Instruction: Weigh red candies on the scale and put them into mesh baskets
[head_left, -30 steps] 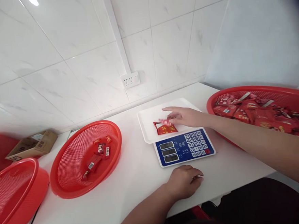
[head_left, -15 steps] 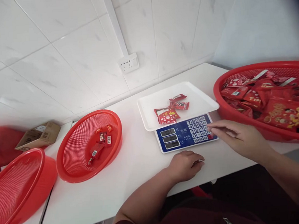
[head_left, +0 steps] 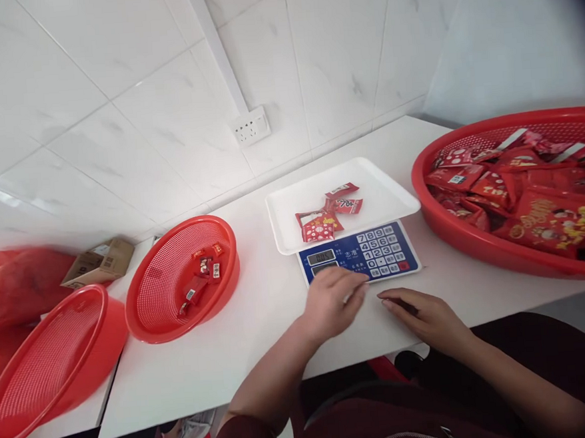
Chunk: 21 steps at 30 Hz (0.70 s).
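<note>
My left hand [head_left: 332, 301] is at the near edge of a digital weighing scale [head_left: 382, 253], covering part of its displays. Its fingers are loosely bent and apart from the thumb, with nothing seen in them. Over the table in front of the scale's right side, my right hand [head_left: 427, 316] is also empty, fingers stretched and the thumb slightly apart. On the scale's white tray [head_left: 391, 202] lie several small red snack packets [head_left: 319, 228]. The upper display appears to read 0.05.
A large red basket [head_left: 420, 177] full of red packets stands right of the scale. Left of it, a red basket [head_left: 150, 292] holds several small packets. Another red basket [head_left: 48, 376], a cardboard box [head_left: 108, 262] and red bags [head_left: 16, 285] are farther left. A socket [head_left: 250, 125] is on the wall.
My right hand has drawn back from the scale's keys to in front of the scale. My left hand has moved up and left, over the scale's near edge. The view has shifted slightly.
</note>
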Available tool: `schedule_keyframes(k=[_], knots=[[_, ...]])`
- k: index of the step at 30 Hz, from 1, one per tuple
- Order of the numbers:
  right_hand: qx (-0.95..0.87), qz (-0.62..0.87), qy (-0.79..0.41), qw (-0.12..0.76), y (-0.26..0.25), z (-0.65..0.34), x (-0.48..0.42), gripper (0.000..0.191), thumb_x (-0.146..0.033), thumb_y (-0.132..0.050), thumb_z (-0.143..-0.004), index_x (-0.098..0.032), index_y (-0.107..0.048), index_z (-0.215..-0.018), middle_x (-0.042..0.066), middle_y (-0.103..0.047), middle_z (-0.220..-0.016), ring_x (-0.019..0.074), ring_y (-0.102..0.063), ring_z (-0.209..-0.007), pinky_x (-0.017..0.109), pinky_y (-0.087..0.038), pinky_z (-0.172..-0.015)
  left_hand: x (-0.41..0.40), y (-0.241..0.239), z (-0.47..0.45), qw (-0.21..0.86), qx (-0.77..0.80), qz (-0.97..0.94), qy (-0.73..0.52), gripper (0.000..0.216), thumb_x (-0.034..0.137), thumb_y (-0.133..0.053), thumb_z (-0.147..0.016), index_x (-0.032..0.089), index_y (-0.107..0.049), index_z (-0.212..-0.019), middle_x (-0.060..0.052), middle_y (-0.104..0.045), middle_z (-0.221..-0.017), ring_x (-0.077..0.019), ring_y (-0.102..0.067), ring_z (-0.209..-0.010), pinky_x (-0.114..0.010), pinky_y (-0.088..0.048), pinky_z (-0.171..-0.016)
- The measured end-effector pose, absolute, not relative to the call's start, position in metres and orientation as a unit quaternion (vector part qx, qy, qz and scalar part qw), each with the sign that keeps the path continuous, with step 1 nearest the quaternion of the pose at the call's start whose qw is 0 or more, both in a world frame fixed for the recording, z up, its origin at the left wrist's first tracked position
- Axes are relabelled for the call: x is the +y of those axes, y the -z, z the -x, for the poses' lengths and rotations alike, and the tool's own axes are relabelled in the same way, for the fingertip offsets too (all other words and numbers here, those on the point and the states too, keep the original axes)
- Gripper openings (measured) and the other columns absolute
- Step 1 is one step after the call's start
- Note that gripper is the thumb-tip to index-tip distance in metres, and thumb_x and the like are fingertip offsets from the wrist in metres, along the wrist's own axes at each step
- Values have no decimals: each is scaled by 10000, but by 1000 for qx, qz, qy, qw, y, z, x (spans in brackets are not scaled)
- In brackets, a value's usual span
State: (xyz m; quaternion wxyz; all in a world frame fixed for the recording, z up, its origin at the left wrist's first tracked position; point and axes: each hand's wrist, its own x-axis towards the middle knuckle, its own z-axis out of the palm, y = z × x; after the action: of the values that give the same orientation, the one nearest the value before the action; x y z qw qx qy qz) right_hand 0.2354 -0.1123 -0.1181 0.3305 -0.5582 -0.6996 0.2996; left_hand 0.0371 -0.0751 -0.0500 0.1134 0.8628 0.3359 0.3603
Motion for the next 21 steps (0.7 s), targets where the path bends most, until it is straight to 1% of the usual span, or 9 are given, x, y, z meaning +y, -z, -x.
schedule_keyframes(k=[2,4,7,9,11,14,18,21], knots=[[-702,558,-295,330,120,-237,-113,333,-463,-449,-837,-228,-668,-928,36,-714,-926,192,-670,-820,294,-540,-725,-62,35,-28,56,370,-847,-378,191,292,-502,-892,182,-629,-982,-60,-692,-931,-188,-610,-929,-349,-479,-880],[-706,558,-288,328,121,-239,-113,327,-457,-439,-848,-237,-664,-936,29,-712,-939,189,-670,-836,288,-539,-733,-47,24,-18,23,398,-848,-351,219,320,-523,-881,193,-620,-1031,-74,-669,-1023,-217,-573,-1031,-399,-451,-937],[-713,552,-274,334,122,-239,-114,320,-451,-430,-856,-242,-659,-936,25,-711,-939,189,-668,-850,291,-536,-750,-27,16,-8,32,447,-845,-291,342,352,-539,-869,207,-557,-1179,-110,-552,-1253,-248,-485,-1180,-429,-433,-968],[-717,547,-271,338,122,-239,-114,317,-448,-424,-861,-244,-657,-933,22,-711,-925,184,-668,-834,289,-536,-741,-16,13,-5,68,476,-835,-266,424,333,-568,-851,216,-503,-1254,-110,-500,-1319,-250,-456,-1217,-419,-429,-977],[-721,541,-272,337,121,-240,-115,313,-442,-418,-866,-248,-656,-928,18,-710,-913,180,-667,-818,287,-536,-729,-8,8,-5,107,502,-820,-253,430,287,-585,-838,235,-504,-1256,-81,-554,-1262,-239,-486,-1183,-398,-439,-965],[-726,535,-274,335,121,-241,-115,311,-435,-413,-871,-252,-657,-930,17,-708,-919,179,-665,-823,285,-534,-724,-1,-1,-8,145,528,-799,-251,349,208,-569,-830,244,-571,-1177,-43,-640,-1107,-212,-560,-1060,-350,-470,-903],[-726,532,-274,337,122,-242,-115,322,-439,-409,-873,-244,-657,-940,30,-706,-937,189,-662,-840,300,-533,-734,3,-7,-12,155,520,-795,-272,308,127,-545,-806,228,-615,-1088,-26,-663,-995,-168,-606,-912,-295,-490,-819],[-726,533,-277,336,121,-241,-116,325,-446,-411,-873,-242,-655,-943,39,-704,-945,200,-660,-846,317,-532,-742,8,-7,-13,144,517,-794,-288,234,128,-554,-804,207,-626,-1012,-13,-667,-913,-145,-612,-839,-265,-497,-766]])
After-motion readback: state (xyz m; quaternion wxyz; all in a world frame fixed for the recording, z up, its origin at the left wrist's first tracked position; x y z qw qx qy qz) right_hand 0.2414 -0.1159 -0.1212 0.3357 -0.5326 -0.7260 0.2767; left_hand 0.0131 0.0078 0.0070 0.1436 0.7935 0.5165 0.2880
